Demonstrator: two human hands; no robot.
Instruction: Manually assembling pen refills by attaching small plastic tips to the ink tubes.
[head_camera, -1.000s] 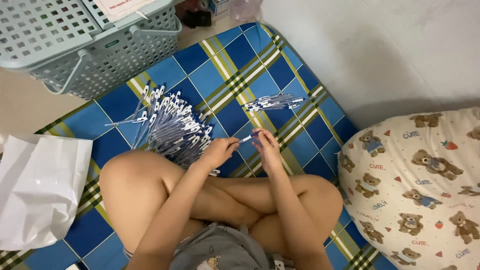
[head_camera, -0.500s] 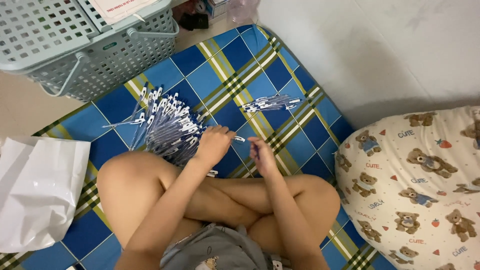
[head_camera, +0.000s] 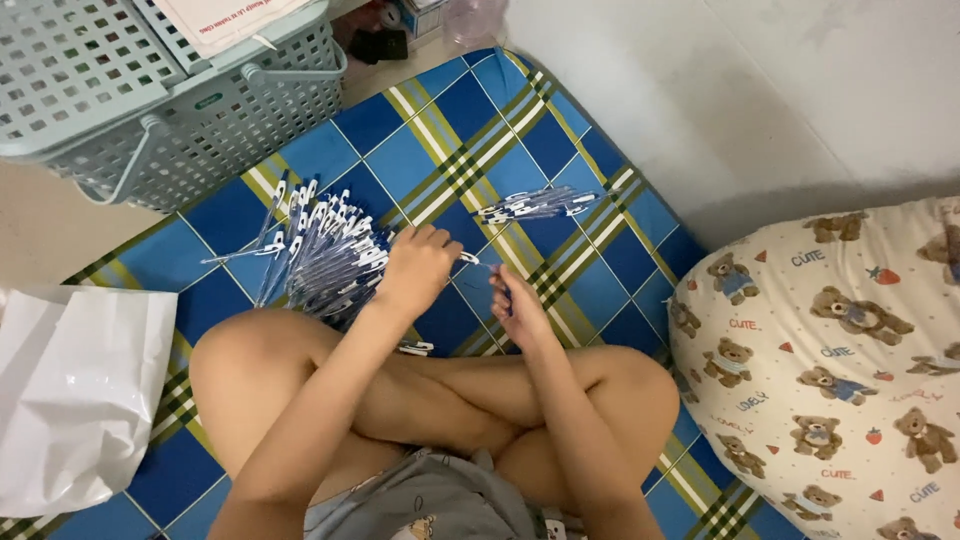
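I sit cross-legged on a blue, green and white checked mat (head_camera: 620, 260). A big heap of blue pens with white caps (head_camera: 320, 250) lies left of my hands. A small bundle of the same pens (head_camera: 535, 205) lies further off to the right. My left hand (head_camera: 420, 268) is at the heap's right edge, fingers curled, pinching a small white piece at its tip. My right hand (head_camera: 518, 305) is shut on a single blue pen, held close to the left hand.
A pale green plastic basket (head_camera: 200, 110) with paper on top stands at the top left. A white plastic bag (head_camera: 75, 390) lies at the left. A cream pillow printed with bears (head_camera: 830, 380) fills the right. A grey wall (head_camera: 760, 90) rises behind.
My hands, joined over one pen before, have drawn apart. The left hand reached left to the heap's edge. The right hand kept its pen.
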